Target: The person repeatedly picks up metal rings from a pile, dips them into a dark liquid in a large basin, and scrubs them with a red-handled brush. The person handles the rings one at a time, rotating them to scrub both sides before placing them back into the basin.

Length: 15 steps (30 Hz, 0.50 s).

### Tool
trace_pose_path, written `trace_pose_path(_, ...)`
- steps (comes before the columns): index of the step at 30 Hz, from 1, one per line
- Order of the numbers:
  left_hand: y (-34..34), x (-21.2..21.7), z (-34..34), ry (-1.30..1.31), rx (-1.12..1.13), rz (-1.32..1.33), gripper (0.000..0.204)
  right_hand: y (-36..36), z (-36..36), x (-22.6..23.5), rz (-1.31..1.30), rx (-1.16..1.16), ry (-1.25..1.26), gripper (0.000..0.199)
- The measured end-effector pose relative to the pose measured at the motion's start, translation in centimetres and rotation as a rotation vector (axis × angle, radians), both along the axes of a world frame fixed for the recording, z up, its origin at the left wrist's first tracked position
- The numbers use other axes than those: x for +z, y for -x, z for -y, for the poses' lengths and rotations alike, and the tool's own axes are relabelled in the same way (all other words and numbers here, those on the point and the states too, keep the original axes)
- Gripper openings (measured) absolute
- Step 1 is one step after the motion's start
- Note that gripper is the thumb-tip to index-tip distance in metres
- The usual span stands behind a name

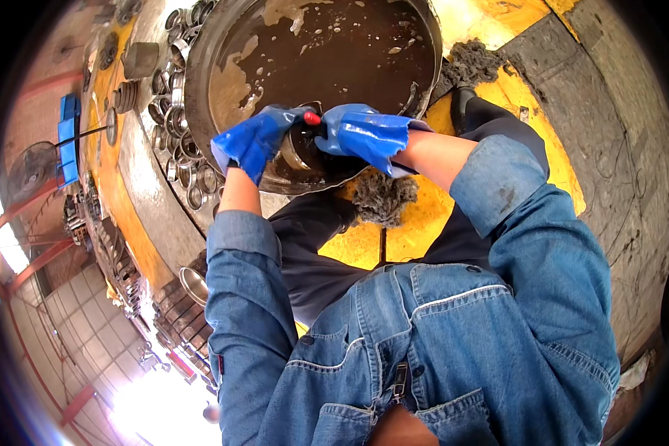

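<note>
Both of my hands wear blue rubber gloves and meet over a large round metal tub (198,82) of dark, murky liquid. Between them is a dark, wet metal ring (296,154), tilted at the tub's near edge. My left hand (264,135) is closed at the ring's upper left side. From the right, my right hand (353,132) curls its fingers in at the ring's other side. A small red end of some object (311,118) shows between the two gloves; the rest of it is hidden by the fingers.
Many metal rings (175,119) crowd the bench left of the tub. A shiny metal bowl (194,285) lies nearer me on the left. Grey fibrous clumps (384,198) sit on the yellow platform (353,241) by my legs, with another clump (471,63) at the tub's right.
</note>
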<state>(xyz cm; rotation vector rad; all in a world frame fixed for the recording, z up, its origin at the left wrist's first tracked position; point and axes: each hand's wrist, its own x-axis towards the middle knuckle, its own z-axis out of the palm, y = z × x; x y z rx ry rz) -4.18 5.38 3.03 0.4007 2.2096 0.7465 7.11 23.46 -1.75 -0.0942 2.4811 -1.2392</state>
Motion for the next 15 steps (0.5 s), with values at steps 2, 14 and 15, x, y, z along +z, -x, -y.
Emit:
trace_pose_path(2, -1.0, -2.8, 1.2, -0.169, 0.261, 0.137, 0.060, 0.3, 0.3, 0.0, 0.001, 0.112, -0.158, 0.041)
trace_pose_path(14, -5.7, -3.3, 1.7, -0.126, 0.581, 0.010, 0.052, -2.0, -2.6, 0.8, 0.470, -0.283, 1.020, 0.030)
trace_pose_path(15, -4.9, -2.0, 0.7, -0.158, 0.615, 0.157, 0.049, -2.0, -2.8, 1.0, 0.481, -0.299, 1.001, 0.029)
